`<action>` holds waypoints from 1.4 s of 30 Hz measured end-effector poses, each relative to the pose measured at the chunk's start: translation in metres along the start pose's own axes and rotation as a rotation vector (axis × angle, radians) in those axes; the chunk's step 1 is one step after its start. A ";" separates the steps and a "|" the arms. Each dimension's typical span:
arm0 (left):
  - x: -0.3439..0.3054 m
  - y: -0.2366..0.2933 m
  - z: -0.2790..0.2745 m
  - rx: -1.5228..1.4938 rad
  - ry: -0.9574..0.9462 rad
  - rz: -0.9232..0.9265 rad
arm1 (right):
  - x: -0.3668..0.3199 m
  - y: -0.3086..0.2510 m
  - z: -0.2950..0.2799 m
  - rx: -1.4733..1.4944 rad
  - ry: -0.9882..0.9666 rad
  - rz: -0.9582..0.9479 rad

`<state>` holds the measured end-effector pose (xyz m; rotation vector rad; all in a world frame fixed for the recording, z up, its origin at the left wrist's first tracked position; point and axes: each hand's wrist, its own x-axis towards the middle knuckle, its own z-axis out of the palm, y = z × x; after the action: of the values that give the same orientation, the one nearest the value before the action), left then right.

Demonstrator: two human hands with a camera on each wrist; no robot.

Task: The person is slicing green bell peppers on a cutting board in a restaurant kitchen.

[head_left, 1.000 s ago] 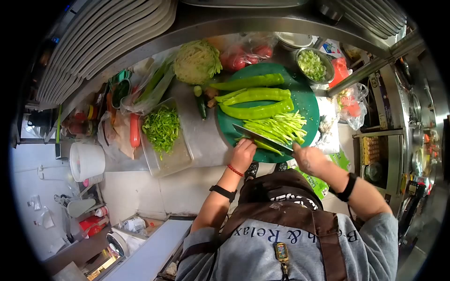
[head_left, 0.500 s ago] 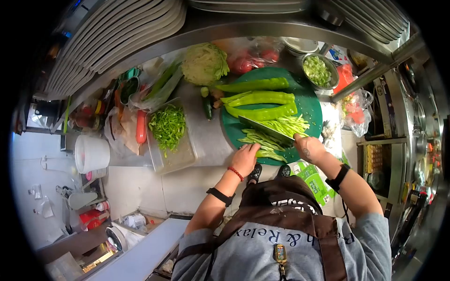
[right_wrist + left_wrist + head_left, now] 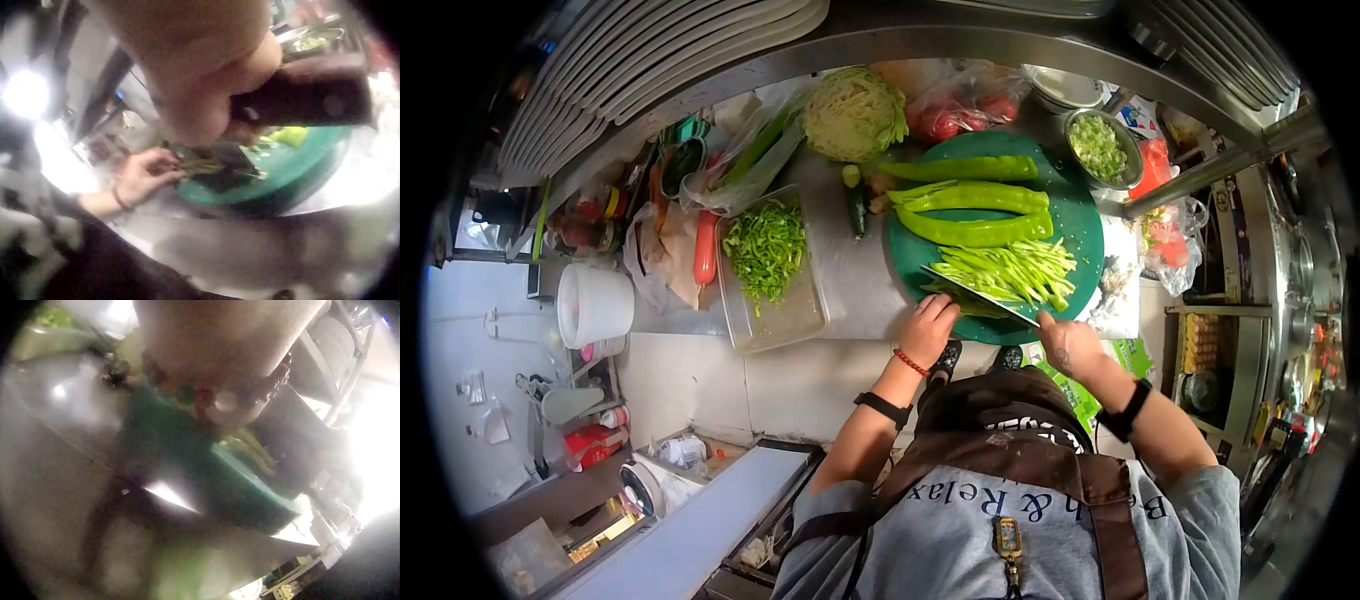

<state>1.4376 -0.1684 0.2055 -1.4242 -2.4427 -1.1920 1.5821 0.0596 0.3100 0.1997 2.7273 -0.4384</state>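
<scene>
A round green cutting board (image 3: 1064,216) lies on the steel counter with three whole long green peppers (image 3: 975,198) and a pile of pepper strips (image 3: 1012,270). My right hand (image 3: 1068,343) grips the dark handle (image 3: 300,94) of a wide knife (image 3: 980,297), whose blade lies across the board's near edge. My left hand (image 3: 930,325) curls its fingers onto a bundle of strips (image 3: 206,165) beside the blade, as the right wrist view shows. The left wrist view is blurred and shows only a beaded bracelet (image 3: 206,400) and the board (image 3: 237,487).
A clear tray of chopped green pepper (image 3: 766,250) sits left of the board. A cabbage (image 3: 856,110), bagged tomatoes (image 3: 960,112) and a metal bowl of chopped greens (image 3: 1100,146) stand behind. A white bucket (image 3: 594,305) is at far left. Stacked plates (image 3: 650,60) hang overhead.
Half a second ago the knife lay farther up the board against the strip pile; it is back at the near edge. My left hand has stayed on the strips there.
</scene>
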 end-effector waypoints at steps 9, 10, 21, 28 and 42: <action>0.011 -0.002 0.011 -0.004 -0.049 0.062 | 0.017 -0.012 -0.028 -0.097 -0.170 0.007; 0.011 0.000 0.011 -0.019 -0.011 0.071 | 0.019 -0.009 -0.028 -0.102 -0.163 -0.017; 0.008 -0.006 0.025 -0.049 0.087 0.084 | 0.033 -0.008 -0.021 -0.063 -0.161 -0.040; 0.006 -0.003 0.026 -0.034 0.097 0.081 | 0.015 -0.014 -0.020 -0.049 -0.097 0.020; 0.007 0.003 0.023 -0.070 0.133 0.045 | 0.028 -0.019 -0.042 -0.100 -0.122 -0.107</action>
<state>1.4424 -0.1479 0.1941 -1.3621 -2.2905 -1.3285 1.5388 0.0571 0.3416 -0.0001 2.6399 -0.3304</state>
